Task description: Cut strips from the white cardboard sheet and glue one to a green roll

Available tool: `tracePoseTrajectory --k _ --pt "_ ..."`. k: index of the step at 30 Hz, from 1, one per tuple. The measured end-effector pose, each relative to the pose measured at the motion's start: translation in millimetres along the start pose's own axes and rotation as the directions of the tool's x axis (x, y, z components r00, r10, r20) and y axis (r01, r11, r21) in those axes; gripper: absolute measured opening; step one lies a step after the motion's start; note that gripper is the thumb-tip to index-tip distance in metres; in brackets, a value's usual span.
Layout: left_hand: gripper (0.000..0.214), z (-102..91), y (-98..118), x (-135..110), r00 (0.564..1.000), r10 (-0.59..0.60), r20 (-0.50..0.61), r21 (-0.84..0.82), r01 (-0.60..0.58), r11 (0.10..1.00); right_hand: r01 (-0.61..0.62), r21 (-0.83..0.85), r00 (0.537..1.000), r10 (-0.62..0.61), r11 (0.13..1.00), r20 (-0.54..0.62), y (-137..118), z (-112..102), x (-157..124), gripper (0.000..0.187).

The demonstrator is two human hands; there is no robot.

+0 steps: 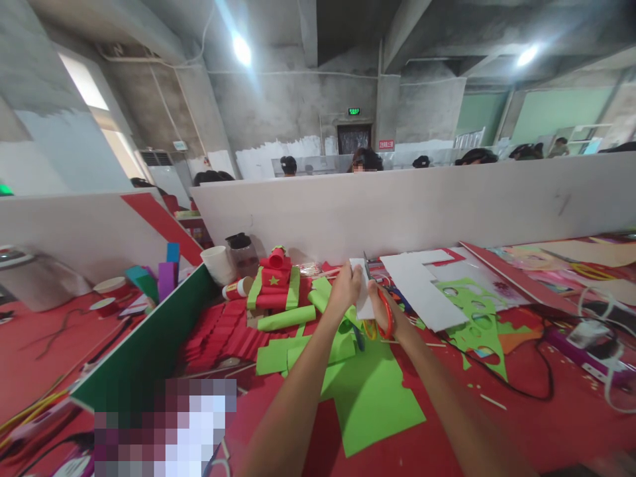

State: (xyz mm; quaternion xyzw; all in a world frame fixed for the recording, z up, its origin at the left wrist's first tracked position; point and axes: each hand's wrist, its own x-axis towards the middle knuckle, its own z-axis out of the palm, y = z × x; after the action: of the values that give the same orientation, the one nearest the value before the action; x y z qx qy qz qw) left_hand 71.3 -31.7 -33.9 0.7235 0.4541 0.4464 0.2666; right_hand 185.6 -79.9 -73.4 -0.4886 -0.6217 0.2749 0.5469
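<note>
My left hand (346, 286) pinches a narrow strip of white paper (365, 306) held upright above the table. Closed round the orange handles of a pair of scissors (385, 313) is my right hand (382, 305). The blades point up and away from me, along the right edge of the white paper. Below both hands lie sheets of bright green paper (377, 404) and rolled green paper (287, 318). To the left stands a red paper model (275, 281) with a yellow star and green side strips, beside pleated red paper (223, 334).
A green board (144, 344) stands on edge at the left, near a paper roll (218, 265) and a dark-lidded jar (242, 252). Right of my hands are white sheets (422, 291), cut-out green paper (472, 311), a black cable (550, 371) and a purple power strip (586, 358). A white partition (422, 205) runs behind.
</note>
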Motion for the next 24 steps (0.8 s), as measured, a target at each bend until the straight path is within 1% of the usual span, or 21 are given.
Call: tracePoseTrajectory --k 2,5,8,13,19,21,24 --pt "0.022 0.5 -1.0 0.4 1.0 -0.002 -0.007 0.001 0.002 1.0 -0.007 -0.01 0.999 0.007 1.0 0.035 3.3 0.7 -0.5 0.053" --pt "0.022 -0.2 -0.8 0.8 1.0 0.008 -0.005 0.001 -0.008 1.0 -0.027 -0.014 0.999 0.028 1.0 0.041 4.3 2.2 -2.1 0.053" --pt "0.024 -2.0 2.1 -0.1 1.0 0.018 0.015 0.016 -0.018 1.0 -0.019 0.036 0.999 0.017 0.999 0.042 3.0 3.1 -2.2 0.052" --pt "0.023 -1.6 5.8 -1.3 0.999 0.027 0.033 0.072 -0.029 0.997 0.003 0.114 1.0 -0.003 0.993 0.002 6.4 2.5 1.3 0.051" --pt "0.023 2.0 2.5 1.3 0.999 0.03 0.02 0.025 -0.03 0.999 -0.05 0.125 0.999 0.05 0.991 0.003 16.5 5.9 3.5 0.056" --pt "0.022 2.8 1.8 1.4 0.999 0.038 0.015 0.01 -0.038 0.999 -0.075 0.164 0.997 0.075 0.984 0.004 18.2 7.1 5.0 0.057" --pt "0.022 4.1 2.2 0.6 0.999 0.035 0.023 -0.001 -0.035 0.999 -0.108 0.237 0.994 0.102 0.965 0.04 18.0 6.2 7.4 0.057"
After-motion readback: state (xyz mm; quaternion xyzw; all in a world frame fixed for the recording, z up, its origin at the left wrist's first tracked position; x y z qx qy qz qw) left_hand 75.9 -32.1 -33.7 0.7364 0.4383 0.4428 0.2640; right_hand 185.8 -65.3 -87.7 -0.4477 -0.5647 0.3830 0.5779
